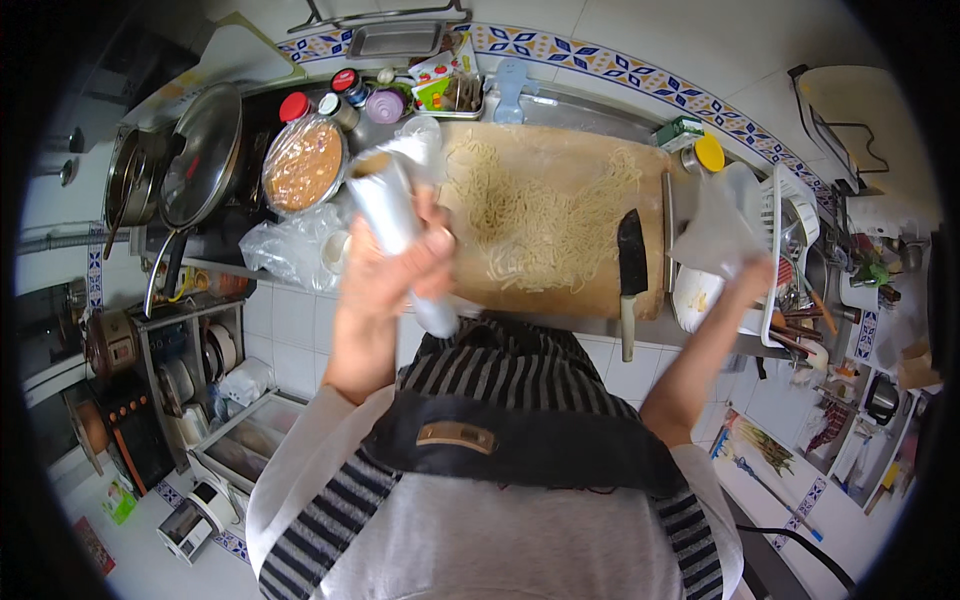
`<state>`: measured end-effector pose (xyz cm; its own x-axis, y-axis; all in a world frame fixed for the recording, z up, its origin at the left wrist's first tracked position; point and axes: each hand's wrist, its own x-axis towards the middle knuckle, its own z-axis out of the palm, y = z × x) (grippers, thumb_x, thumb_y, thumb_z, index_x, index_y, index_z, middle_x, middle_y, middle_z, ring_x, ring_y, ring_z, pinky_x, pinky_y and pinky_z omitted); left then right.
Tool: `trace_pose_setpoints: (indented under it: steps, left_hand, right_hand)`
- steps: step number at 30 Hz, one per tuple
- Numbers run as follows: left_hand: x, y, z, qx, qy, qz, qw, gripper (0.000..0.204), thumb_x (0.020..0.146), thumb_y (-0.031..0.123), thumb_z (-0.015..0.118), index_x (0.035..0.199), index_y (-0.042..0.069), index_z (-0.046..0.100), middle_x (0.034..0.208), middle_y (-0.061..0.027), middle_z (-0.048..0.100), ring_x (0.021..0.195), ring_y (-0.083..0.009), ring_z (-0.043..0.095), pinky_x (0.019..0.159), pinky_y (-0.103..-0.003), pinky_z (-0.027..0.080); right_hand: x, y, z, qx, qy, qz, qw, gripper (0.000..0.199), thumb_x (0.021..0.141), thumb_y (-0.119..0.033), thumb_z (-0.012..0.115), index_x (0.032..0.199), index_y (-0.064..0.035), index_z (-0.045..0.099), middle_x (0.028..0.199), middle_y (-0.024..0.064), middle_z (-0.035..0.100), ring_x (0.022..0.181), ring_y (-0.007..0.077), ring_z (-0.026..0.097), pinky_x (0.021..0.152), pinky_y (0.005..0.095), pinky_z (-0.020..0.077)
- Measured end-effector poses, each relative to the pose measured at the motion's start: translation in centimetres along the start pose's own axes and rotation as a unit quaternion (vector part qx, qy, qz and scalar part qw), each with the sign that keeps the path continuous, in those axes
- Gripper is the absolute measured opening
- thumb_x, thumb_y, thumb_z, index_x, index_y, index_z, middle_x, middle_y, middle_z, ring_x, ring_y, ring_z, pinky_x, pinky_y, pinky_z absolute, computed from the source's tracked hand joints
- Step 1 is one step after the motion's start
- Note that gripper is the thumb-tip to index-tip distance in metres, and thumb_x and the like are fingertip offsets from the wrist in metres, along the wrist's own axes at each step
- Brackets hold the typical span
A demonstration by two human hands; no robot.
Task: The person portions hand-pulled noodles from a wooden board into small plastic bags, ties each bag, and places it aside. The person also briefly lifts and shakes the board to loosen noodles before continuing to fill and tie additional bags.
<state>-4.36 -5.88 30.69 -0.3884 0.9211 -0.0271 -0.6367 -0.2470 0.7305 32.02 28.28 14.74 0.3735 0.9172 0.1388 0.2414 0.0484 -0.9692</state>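
Observation:
My left hand (395,275) is wrapped round a roll of clear plastic film (385,205), raised and tilted in front of the board's left end. Out to the right, my right hand (752,280) is blurred. A pale translucent plastic sheet (718,222) reaches up from its fingers, over the edge of the sink area. Between the hands, loose fresh noodles (540,220) lie spread on a floured wooden board (475,300). A knife with a dark blade (632,250) rests on the board's right side, its pale handle jutting past the front edge.
A film-covered bowl of orange-brown food (305,165) and crumpled plastic (290,250) sit left of the board. Farther left, a lidded pan (203,155) stands on the stove. Jars (350,85) line the back. A white dish rack (775,245) with utensils is at right.

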Motion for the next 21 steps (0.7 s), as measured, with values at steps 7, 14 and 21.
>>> trace_pose_setpoints:
  steps: [7, 14, 21]
  left_hand:
    - [21.1, -13.1, -5.1, 0.742, -0.151, -0.014, 0.653, 0.049, 0.087, 0.041, 0.059, 0.117, 0.004, 0.049, 0.100, -0.0224, 0.062, 0.096, -0.0425, 0.058, 0.080, -0.045, 0.046]
    - [32.5, -22.5, -8.8, 0.850, -0.135, 0.002, 0.510, 0.037, 0.083, 0.025, 0.061, 0.113, 0.006, 0.054, 0.110, -0.0181, 0.060, 0.104, -0.0355, 0.057, 0.087, -0.046, 0.047]
    - [21.1, -18.9, -3.1, 0.529, 0.046, 0.066, 0.845, 0.021, 0.089, 0.021, 0.064, 0.092, 0.001, 0.067, 0.074, -0.0005, 0.064, 0.067, -0.0070, 0.051, 0.065, -0.021, 0.043]
  right_hand:
    - [-0.6, -4.3, -2.3, 0.105, -0.135, -0.047, 0.984, 0.012, 0.093, -0.010, 0.051, 0.082, -0.0081, 0.054, 0.065, -0.0070, 0.042, 0.055, 0.0018, 0.036, 0.048, 0.0186, 0.0286]
    - [-7.6, -9.1, 3.6, 0.148, -0.341, 0.211, 0.904, 0.014, 0.091, -0.008, 0.057, 0.102, -0.0029, 0.063, 0.081, -0.0009, 0.061, 0.068, 0.0073, 0.052, 0.065, 0.0213, 0.0447]
    - [-8.6, -9.1, 7.5, 0.189, -0.528, 0.146, 0.815, 0.007, 0.089, -0.009, 0.061, 0.088, -0.0018, 0.063, 0.074, -0.0002, 0.059, 0.066, 0.0062, 0.052, 0.060, 0.0216, 0.0412]
